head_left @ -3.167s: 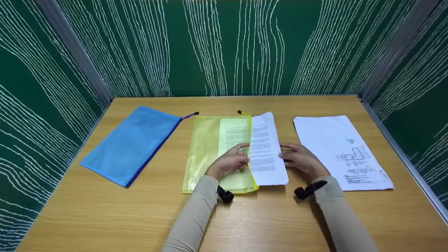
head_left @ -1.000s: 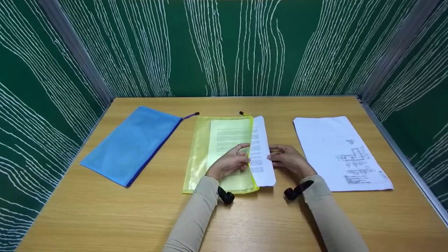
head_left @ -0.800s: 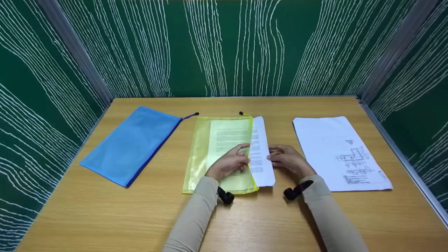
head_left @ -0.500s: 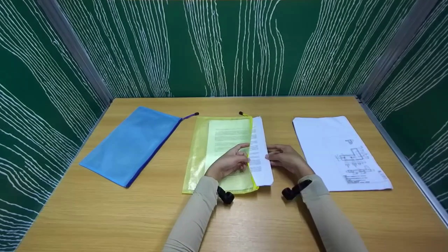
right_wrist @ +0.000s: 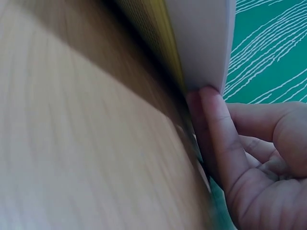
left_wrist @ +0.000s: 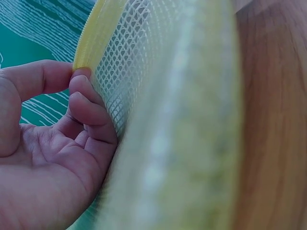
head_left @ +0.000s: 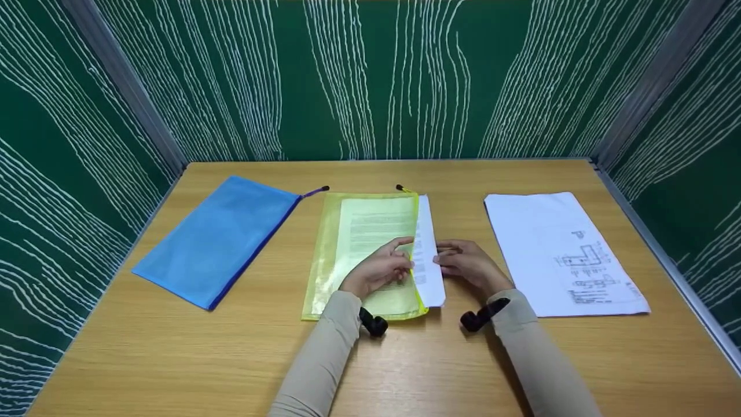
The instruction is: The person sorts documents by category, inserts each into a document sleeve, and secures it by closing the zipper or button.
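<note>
A translucent yellow mesh zip pouch (head_left: pixel 327 249) lies mid-table with its zipper side to the right. My left hand (head_left: pixel 379 269) pinches the zippered edge (left_wrist: pixel 91 43) between thumb and finger; the other fingers curl against the mesh. A stack of printed white paper (head_left: pixel 429 255) sits mostly inside the pouch, its text showing through the yellow. Only a narrow strip sticks out past the opening. My right hand (head_left: pixel 472 266) pinches that strip's outer edge; in the right wrist view, fingertips press the paper stack (right_wrist: pixel 201 43) from beneath. The paper's far edge shows only through the mesh.
A blue zip pouch (head_left: pixel 217 240) with a purple zipper lies slanted on the left of the wooden table (head_left: pixel 231 359). On the right lies another white paper stack (head_left: pixel 538 231) with a printed drawing. Green, white-lined walls (head_left: pixel 382 75) enclose the back and sides.
My right hand has moved left, and the paper has slid further into the yellow pouch, so the strip outside is narrower. My left hand has stayed in place on the pouch's edge.
</note>
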`<control>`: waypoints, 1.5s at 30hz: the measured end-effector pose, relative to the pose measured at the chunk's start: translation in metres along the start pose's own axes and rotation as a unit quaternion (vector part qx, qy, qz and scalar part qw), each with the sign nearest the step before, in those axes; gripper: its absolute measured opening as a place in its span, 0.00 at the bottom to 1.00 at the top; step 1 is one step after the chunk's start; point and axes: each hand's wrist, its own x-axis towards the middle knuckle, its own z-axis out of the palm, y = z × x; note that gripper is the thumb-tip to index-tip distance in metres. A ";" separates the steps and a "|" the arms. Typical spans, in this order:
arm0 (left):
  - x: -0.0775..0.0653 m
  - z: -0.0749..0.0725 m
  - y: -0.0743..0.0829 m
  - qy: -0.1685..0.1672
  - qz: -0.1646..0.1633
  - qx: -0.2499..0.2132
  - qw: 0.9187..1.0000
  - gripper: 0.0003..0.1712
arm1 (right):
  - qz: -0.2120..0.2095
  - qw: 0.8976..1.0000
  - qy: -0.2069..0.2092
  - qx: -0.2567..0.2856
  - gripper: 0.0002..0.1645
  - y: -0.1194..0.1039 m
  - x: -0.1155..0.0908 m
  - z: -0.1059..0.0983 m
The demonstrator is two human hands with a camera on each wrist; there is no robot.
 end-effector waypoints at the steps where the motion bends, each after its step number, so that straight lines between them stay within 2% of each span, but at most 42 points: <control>1: 0.000 0.000 0.000 0.000 0.000 -0.002 1.000 0.40 | -0.002 1.000 -0.003 -0.001 0.36 0.000 0.000 0.001; 9: 0.001 0.001 -0.002 -0.002 0.004 -0.009 1.000 0.40 | 0.010 1.000 0.000 -0.001 0.37 -0.001 0.001 0.006; 18: 0.002 0.000 -0.003 -0.009 0.008 -0.017 1.000 0.40 | -0.007 1.000 -0.001 0.008 0.37 -0.004 0.002 0.010; 28: 0.002 0.001 -0.004 -0.001 0.005 -0.035 0.999 0.40 | 0.007 1.000 0.016 -0.004 0.34 -0.006 0.004 0.014; 38: 0.003 0.002 -0.003 -0.002 0.004 -0.038 0.999 0.40 | 0.003 0.999 0.031 -0.011 0.33 -0.005 0.007 0.020; 45: 0.002 0.001 -0.003 -0.001 0.005 -0.023 1.000 0.40 | -0.008 0.999 0.030 0.013 0.33 -0.004 0.008 0.025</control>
